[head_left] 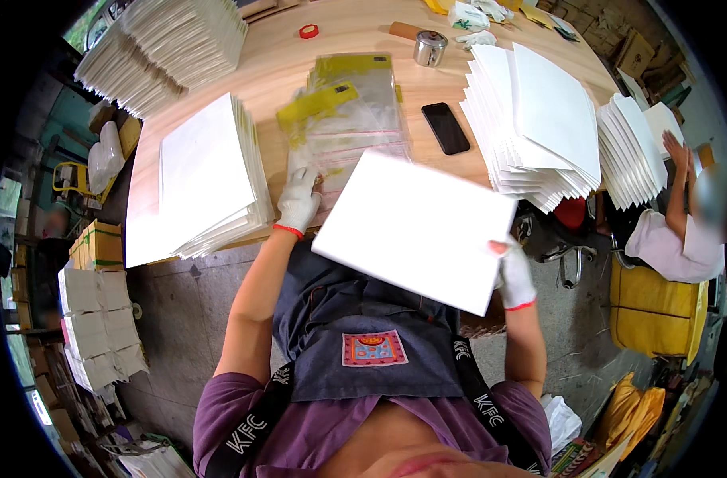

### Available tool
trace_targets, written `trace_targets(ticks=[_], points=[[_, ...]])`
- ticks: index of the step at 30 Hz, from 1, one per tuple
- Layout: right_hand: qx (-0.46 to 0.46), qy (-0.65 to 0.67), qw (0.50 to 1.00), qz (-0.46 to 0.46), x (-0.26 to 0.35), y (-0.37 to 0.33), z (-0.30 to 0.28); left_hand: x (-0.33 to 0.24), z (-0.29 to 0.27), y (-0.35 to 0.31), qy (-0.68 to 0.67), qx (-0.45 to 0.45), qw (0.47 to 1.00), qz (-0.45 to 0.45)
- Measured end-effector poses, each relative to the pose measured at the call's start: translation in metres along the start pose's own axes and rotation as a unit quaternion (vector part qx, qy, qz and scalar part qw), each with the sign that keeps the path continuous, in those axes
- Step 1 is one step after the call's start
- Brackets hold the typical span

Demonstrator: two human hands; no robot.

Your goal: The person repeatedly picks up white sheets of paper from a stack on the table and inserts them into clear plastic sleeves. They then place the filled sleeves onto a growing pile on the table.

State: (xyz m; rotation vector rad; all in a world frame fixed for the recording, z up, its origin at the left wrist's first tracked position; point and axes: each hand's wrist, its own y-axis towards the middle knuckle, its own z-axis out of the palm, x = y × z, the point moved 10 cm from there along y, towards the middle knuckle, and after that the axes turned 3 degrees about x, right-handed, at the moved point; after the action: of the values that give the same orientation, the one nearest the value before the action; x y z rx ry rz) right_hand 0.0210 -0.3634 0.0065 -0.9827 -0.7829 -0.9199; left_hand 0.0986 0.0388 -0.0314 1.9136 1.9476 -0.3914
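My right hand [513, 275], in a white glove with bare thumb tip, grips a blank white board [415, 231] by its right edge. The board is tilted over my lap and the table's near edge. My left hand [300, 201], also gloved, has its fingers closed at the lower left edge of a clear plastic bag [351, 143]. That bag lies on a loose pile of similar bags with yellow-green bands [351, 68]. The board's upper left part lies over the near end of the bags and hides it.
Stacks of white boards stand left [204, 167] and right [555, 111] on the wooden table [284, 60]. A black phone [446, 128], metal cup [430, 49] and red tape roll [308, 31] lie farther back. Another person [674, 231] sits at the right by a smaller stack [630, 147].
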Motion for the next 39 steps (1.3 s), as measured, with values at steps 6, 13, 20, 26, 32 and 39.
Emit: trace_targets(ticks=[6, 13, 20, 26, 32, 39], points=[[-0.005, 0.156, 0.987, 0.027, -0.083, 0.017, -0.003, -0.008, -0.017, -0.008, 0.055, -0.056, 0.997, 0.013], [-0.125, 0.230, 0.964, 0.051, -0.088, 0.010, 0.020, -0.022, -0.034, 0.005, -0.157, -0.028, 0.985, 0.068], [-0.080, 0.203, 0.975, 0.031, -0.088, 0.002, 0.048, -0.057, -0.043, -0.020, -0.159, -0.105, 0.975, 0.112], [-0.112, 0.222, 0.968, 0.025, -0.092, -0.002, 0.048, 0.039, 0.028, -0.042, -0.518, -0.209, 0.803, -0.210], [-0.108, 0.246, 0.963, 0.030, -0.103, 0.007, 0.019, 0.024, 0.041, -0.011, -0.535, 0.022, 0.803, -0.261], [-0.095, 0.275, 0.957, 0.000, -0.101, 0.017, 0.008, 0.027, 0.048, 0.034, -0.399, 0.111, 0.881, -0.230]])
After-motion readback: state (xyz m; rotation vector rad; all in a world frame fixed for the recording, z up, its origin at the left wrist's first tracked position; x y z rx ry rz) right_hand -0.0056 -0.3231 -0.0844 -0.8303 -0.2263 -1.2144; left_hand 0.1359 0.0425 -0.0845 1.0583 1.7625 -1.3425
